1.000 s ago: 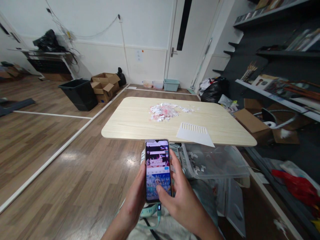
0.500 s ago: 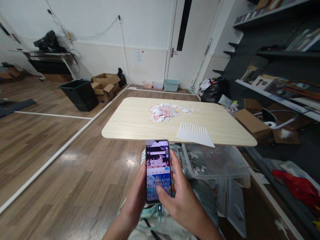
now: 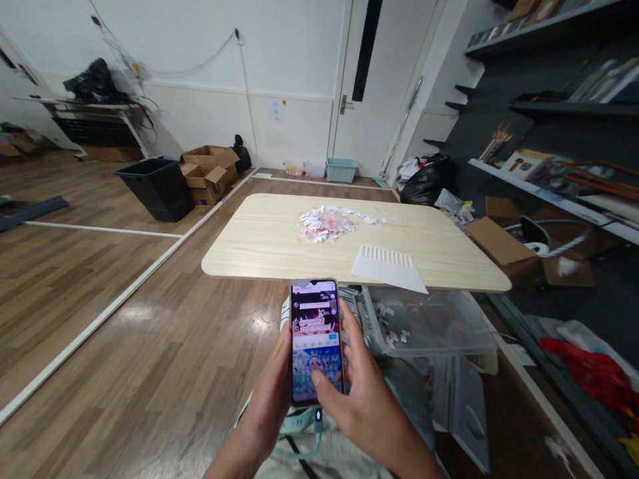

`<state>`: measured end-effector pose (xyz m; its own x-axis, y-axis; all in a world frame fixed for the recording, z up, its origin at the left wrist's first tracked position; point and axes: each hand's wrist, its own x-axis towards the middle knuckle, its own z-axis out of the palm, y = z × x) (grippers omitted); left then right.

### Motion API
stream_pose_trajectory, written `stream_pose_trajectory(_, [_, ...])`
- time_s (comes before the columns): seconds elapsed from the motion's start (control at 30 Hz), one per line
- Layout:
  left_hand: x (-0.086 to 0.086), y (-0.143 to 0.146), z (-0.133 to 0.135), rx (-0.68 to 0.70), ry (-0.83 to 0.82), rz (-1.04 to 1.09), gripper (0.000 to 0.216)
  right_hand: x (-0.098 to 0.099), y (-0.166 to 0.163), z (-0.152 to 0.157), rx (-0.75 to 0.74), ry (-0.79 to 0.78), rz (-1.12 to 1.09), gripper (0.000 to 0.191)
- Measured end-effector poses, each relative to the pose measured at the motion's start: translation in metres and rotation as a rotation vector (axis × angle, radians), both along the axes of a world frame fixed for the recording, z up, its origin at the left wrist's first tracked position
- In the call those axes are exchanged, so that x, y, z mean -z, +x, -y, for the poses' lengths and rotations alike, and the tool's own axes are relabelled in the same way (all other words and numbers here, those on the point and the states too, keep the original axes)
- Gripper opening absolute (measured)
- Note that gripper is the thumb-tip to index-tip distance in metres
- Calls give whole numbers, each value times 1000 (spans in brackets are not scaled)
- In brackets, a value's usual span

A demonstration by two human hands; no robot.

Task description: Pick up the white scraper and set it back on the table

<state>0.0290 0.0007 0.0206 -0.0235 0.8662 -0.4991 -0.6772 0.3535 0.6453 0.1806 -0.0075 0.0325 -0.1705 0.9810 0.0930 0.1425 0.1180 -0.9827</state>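
I hold a smartphone [image 3: 315, 339] upright in front of me, its screen lit with colourful pictures. My left hand [image 3: 267, 406] wraps the phone's left edge from behind. My right hand [image 3: 362, 399] grips its right edge, and the thumb rests on the lower part of the screen. Beyond the phone stands a light wooden table [image 3: 259, 246] with a heap of small white and pink puzzle pieces [image 3: 327, 221] near its middle and a white scraper [image 3: 388, 266] close to its front edge.
A clear plastic bin [image 3: 429, 326] with a few pieces sits under the table's right side. Cardboard boxes [image 3: 207, 171] and a black tub [image 3: 154, 188] stand at the back left. Dark shelves [image 3: 559, 106] line the right wall, and a white door [image 3: 379, 80] is behind.
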Motion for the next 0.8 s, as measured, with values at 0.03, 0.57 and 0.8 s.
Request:
stream_pose_trajectory(0.03, [1, 1, 0, -7, 6, -1, 51, 0, 0, 0, 3, -1, 2, 104])
stream_pose_trajectory(0.57, [15, 2, 2, -46, 1, -16, 54, -1, 0, 0, 1, -1, 9, 102])
stream_pose_trajectory(0.8, [17, 2, 1, -38, -8, -25, 57, -2, 0, -1, 9, -5, -9, 104])
